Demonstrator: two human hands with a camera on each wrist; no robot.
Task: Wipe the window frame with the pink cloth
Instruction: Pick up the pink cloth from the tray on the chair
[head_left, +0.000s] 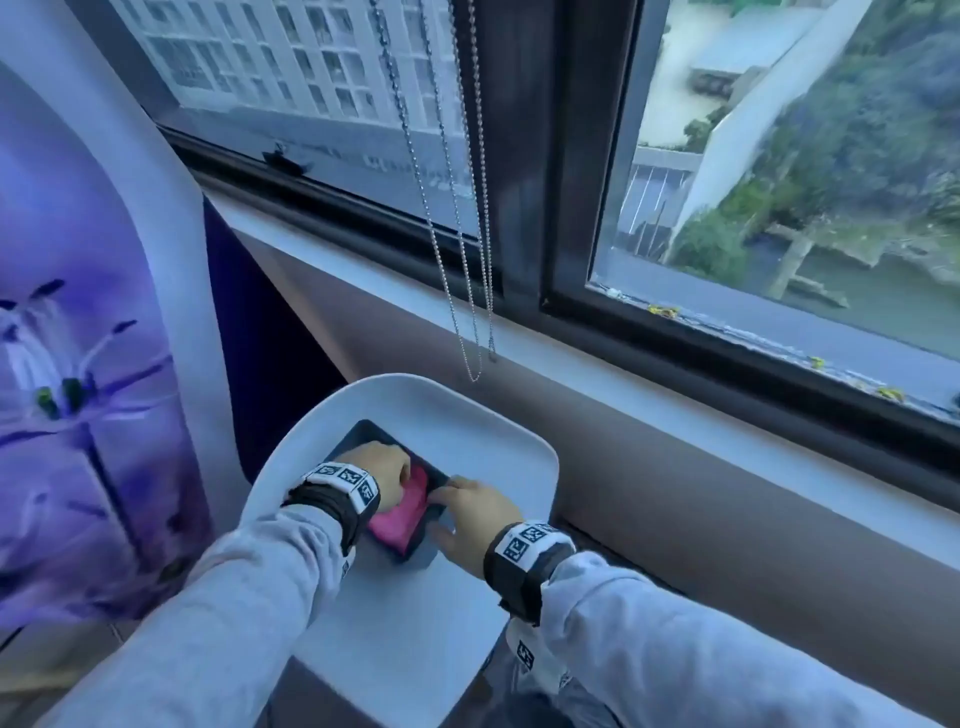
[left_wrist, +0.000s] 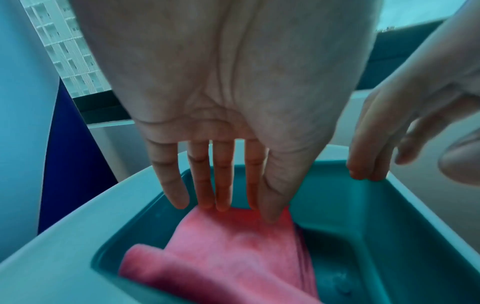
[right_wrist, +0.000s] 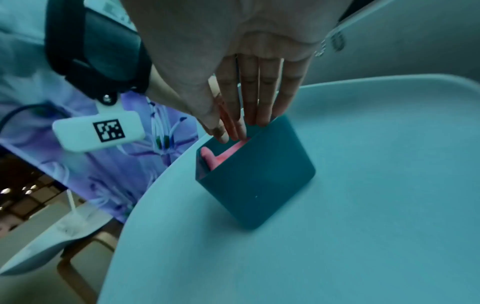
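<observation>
L hand (left_wrist: 223, 86) fingers straight, tips touching pink cloth (left_wrist: 233, 257) in teal bin (right_wrist: 257, 181); R hand (head_left: 470, 512) fingers straight on bin rim.

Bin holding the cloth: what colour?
Dark teal bin, plain, no pattern; the right wrist view shows it best.

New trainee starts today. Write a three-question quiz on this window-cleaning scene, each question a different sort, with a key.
1. True or false: the pink cloth lies inside the dark bin.
2. Which hand rests its fingers on the bin's rim? A) left hand B) right hand
3. Fill in: the bin stands on the white ____.

Key: 1 true; 2 B; 3 chair seat
</observation>
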